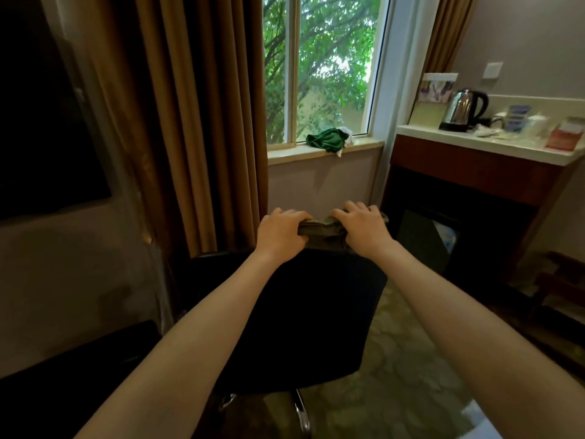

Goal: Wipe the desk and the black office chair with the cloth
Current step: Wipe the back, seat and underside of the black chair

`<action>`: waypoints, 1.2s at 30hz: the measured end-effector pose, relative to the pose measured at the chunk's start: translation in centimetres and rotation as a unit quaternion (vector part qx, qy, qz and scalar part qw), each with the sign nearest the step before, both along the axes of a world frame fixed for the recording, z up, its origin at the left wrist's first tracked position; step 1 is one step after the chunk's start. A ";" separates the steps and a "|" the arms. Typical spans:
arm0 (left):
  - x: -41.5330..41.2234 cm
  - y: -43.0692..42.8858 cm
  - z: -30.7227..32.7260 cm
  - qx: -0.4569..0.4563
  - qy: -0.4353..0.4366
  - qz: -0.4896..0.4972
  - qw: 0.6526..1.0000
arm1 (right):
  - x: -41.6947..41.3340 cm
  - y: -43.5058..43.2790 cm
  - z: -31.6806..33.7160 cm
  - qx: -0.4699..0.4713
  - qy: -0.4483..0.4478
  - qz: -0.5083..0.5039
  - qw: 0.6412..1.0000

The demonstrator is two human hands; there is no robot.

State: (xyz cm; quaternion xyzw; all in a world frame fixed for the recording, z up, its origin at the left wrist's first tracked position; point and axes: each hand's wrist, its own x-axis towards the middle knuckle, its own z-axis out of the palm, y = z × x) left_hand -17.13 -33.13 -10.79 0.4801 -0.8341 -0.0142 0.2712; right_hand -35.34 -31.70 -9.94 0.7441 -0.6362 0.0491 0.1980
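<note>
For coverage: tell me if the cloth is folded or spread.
Folded: the dark grey-green cloth is a narrow band between left hand and right hand atop the black office chair.

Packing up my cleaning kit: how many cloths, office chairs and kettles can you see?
Cloths: 2, the dark cloth held by the left hand and right hand, and the green cloth on the windowsill; white fabric beside it unclear, uncounted.
Office chairs: 1, the black office chair.
Kettles: 1, the electric kettle.
Total: 4
</note>
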 end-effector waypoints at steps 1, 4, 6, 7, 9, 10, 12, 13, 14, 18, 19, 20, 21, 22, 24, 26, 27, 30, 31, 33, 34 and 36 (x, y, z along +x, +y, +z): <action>-0.2 -0.1 0.1 -0.004 0.005 0.005 1.000 | 0.1 -0.2 0.6 0.001 -0.018 -0.002 1.000; -0.3 -0.6 0.5 -0.003 0.018 0.026 1.000 | 0.3 -1.3 1.4 0.010 -0.044 0.013 0.999; -0.3 -1.2 0.4 0.009 0.019 0.040 0.999 | 0.3 -2.1 1.1 0.030 -0.056 0.026 0.998; -0.3 -1.6 0.2 0.018 0.021 0.047 0.998 | 0.3 -2.7 0.9 0.040 -0.072 0.032 0.996; -0.4 -2.3 -0.4 0.041 0.035 0.064 0.996 | 0.3 -4.0 0.6 0.064 -0.133 0.043 0.988; -0.5 -2.6 -0.8 0.052 0.038 0.081 0.995 | 0.3 -4.9 0.5 0.088 -0.171 0.057 0.980; -0.4 -2.8 -2.0 0.077 0.047 0.116 0.989 | 0.6 -6.2 0.1 0.170 -0.207 0.091 0.959; -0.4 -2.9 -2.9 0.088 0.072 0.132 0.985 | 0.6 -6.7 -0.2 0.211 -0.205 0.112 0.949; -0.7 -2.9 -3.8 0.093 0.106 0.146 0.979 | 0.4 -7.5 -0.6 0.242 -0.204 0.134 0.939; -1.9 -3.6 -5.9 0.065 0.209 0.193 0.956 | -0.6 -10.0 -1.8 0.340 -0.265 0.156 0.889; -2.3 -3.9 -5.8 0.063 0.218 0.217 0.949 | -0.7 -10.5 -2.0 0.365 -0.297 0.155 0.869; -2.8 -4.0 -5.8 0.068 0.216 0.239 0.944 | -0.9 -11.0 -2.2 0.386 -0.325 0.150 0.850; -3.0 -4.1 -5.5 0.074 0.212 0.251 0.942 | -0.9 -11.3 -2.1 0.398 -0.349 0.143 0.836; -3.3 -4.1 -5.5 0.080 0.206 0.260 0.940 | -0.9 -11.5 -2.4 0.416 -0.365 0.140 0.821; -3.5 -4.2 -5.7 0.077 0.204 0.279 0.935 | -1.0 -12.2 -2.8 0.438 -0.379 0.144 0.802; -3.6 -4.4 -6.0 0.079 0.194 0.297 0.932 | -1.0 -12.7 -3.1 0.454 -0.385 0.144 0.790; -3.7 -4.6 -6.0 0.085 0.182 0.307 0.930 | -1.0 -13.1 -3.2 0.463 -0.391 0.140 0.783; -3.9 -4.9 -5.6 0.113 0.149 0.331 0.925 | -1.0 -13.6 -3.6 0.489 -0.407 0.118 0.763; -4.0 -4.9 -5.5 0.125 0.142 0.335 0.923 | -1.0 -13.8 -3.7 0.499 -0.407 0.117 0.756; -4.3 -5.0 -5.3 0.148 0.126 0.350 0.916 | -1.1 -14.4 -3.8 0.514 -0.397 0.119 0.751; -4.4 -5.0 -5.1 0.158 0.122 0.356 0.913 | -1.1 -14.7 -4.0 0.518 -0.388 0.119 0.753; -4.8 -4.9 -4.7 0.177 0.130 0.365 0.905 | -1.2 -15.4 -4.1 0.531 -0.361 0.135 0.755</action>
